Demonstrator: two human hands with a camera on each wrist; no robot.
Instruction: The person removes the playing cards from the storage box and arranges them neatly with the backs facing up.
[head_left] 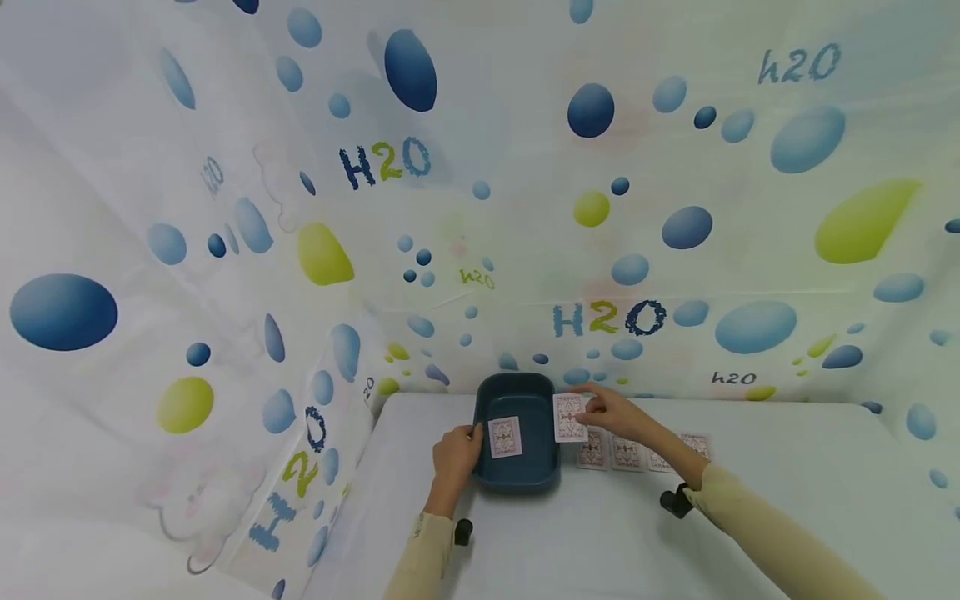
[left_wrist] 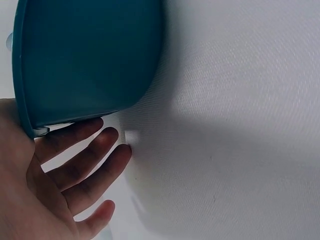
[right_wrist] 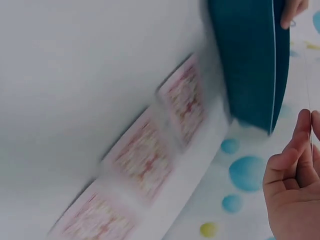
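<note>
A dark teal plastic tub point(head_left: 522, 485) stands on the table, and one patterned playing card point(head_left: 505, 437) lies face down in its left part. My left hand point(head_left: 456, 454) grips the tub's left rim; in the left wrist view, the fingers point(left_wrist: 92, 182) lie along the outside wall while the thumb is hidden. Between thumb and fingers my right hand point(head_left: 611, 414) pinches another playing card point(head_left: 570, 418), held up at the tub's right rim with its patterned back showing. In the right wrist view that card appears edge-on beside the right hand point(right_wrist: 295, 185).
Right of the tub, several playing cards point(head_left: 626, 452) lie face down in a row, partly covered by the right forearm. A white cloth covers the table point(head_left: 585, 542). Behind it hangs a white curtain point(head_left: 517, 233) with blue and green drops. Black straps show at both wrists.
</note>
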